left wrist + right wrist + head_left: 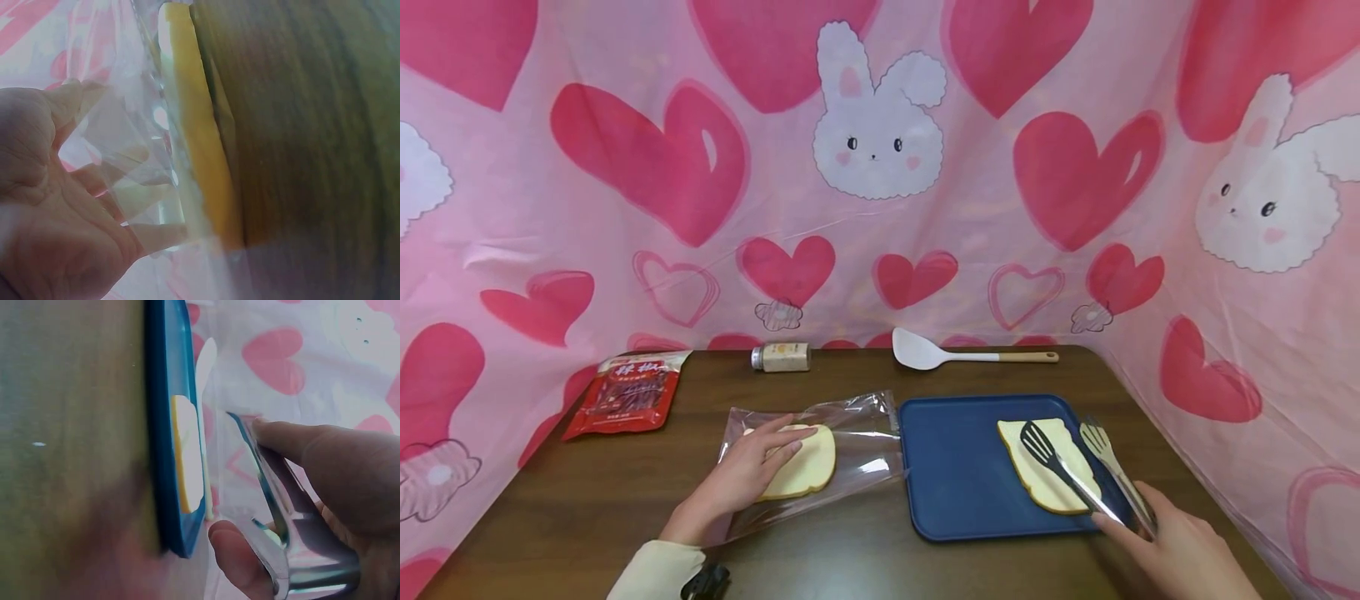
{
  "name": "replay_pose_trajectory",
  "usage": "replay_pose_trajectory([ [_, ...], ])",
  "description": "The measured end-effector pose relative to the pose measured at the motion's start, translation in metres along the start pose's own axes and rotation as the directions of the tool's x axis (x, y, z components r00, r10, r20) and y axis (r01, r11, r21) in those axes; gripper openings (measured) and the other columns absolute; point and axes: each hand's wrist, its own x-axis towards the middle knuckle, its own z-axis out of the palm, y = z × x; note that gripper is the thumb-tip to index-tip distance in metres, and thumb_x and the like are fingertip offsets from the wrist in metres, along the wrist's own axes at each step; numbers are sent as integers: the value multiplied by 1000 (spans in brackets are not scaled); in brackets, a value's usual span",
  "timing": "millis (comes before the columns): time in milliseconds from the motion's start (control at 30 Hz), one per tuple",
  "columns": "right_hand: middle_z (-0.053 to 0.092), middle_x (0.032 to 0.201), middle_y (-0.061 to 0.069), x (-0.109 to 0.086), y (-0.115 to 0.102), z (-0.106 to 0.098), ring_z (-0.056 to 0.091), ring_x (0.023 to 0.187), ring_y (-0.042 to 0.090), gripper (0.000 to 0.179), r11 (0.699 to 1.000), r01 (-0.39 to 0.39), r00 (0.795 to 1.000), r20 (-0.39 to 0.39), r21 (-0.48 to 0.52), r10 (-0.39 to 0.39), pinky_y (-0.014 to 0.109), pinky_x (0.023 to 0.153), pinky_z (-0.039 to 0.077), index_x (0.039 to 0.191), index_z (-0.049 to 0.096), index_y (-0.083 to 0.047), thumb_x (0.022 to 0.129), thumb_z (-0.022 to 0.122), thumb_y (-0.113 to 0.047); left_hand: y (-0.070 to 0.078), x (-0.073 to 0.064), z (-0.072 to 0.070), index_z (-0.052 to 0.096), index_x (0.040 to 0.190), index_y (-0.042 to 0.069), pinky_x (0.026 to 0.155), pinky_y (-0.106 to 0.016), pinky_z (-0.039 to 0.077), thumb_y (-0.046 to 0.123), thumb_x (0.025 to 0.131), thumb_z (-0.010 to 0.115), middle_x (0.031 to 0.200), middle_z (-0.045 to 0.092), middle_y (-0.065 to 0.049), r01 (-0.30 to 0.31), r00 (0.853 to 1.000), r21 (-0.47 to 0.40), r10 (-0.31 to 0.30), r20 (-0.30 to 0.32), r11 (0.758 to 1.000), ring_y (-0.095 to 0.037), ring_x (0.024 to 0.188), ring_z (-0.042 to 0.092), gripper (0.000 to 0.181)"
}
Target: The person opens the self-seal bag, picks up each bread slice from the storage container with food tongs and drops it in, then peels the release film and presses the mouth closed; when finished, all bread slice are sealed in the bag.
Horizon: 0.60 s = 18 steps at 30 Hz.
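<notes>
My left hand (pixel 758 468) reaches over a slice of bread (pixel 814 467), its fingers fairly straight and spread. That slice lies in a clear plastic bag (pixel 868 446) on the table. In the left wrist view, clear film overlaps the fingers (pixel 144 194) beside the slice's yellow crust (pixel 199 119). With my right hand (pixel 1187 546) I hold metal tongs (pixel 1131 492), thumb and fingers on either arm. The tongs' arms stand apart, the slotted black head over a second bread slice (pixel 1033 483) and the other, lighter head at its right side. This slice lies on a blue tray (pixel 955 475).
Behind the tray lies a white spatula (pixel 917 350) with a wooden handle. A small seasoning jar (pixel 786 357) lies on its side near the back edge, and a red food packet (pixel 632 396) sits at the left. Pink heart-printed cloth (pixel 880 225) surrounds the brown table (pixel 820 554).
</notes>
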Motion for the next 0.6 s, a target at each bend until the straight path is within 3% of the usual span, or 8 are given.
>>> replay_pose_trajectory([
  [267, 62, 95, 19, -10, 12, 15, 61, 83, 31, 113, 996, -86, 993, 84, 1, 85, 51, 73, 58, 141, 41, 16, 86, 63, -81, 0, 1, 0, 71, 140, 28, 116, -77, 31, 24, 107, 62, 159, 52, -22, 9, 1000, -19, -8, 14, 1000, -50, 147, 47, 34],
  [467, 64, 83, 6, -14, 14, 32, 65, 81, 28, 97, 999, -50, 998, 49, -2, 50, 48, 69, 55, 138, 48, 4, 89, 62, -78, 1, 1, -1, 71, 139, 28, 117, -78, 30, 24, 107, 62, 159, 52, -22, 6, 1000, -23, -5, 13, 1000, -50, 147, 47, 33],
  [600, 70, 90, 13, -15, 15, 41, 70, 85, 32, 98, 999, -41, 999, 28, -11, 41, 53, 71, 57, 139, 48, 3, 88, 64, -79, 0, 1, 0, 72, 139, 29, 116, -78, 31, 25, 107, 62, 159, 52, -22, 3, 1000, -23, -3, 10, 1000, -50, 147, 47, 33],
])
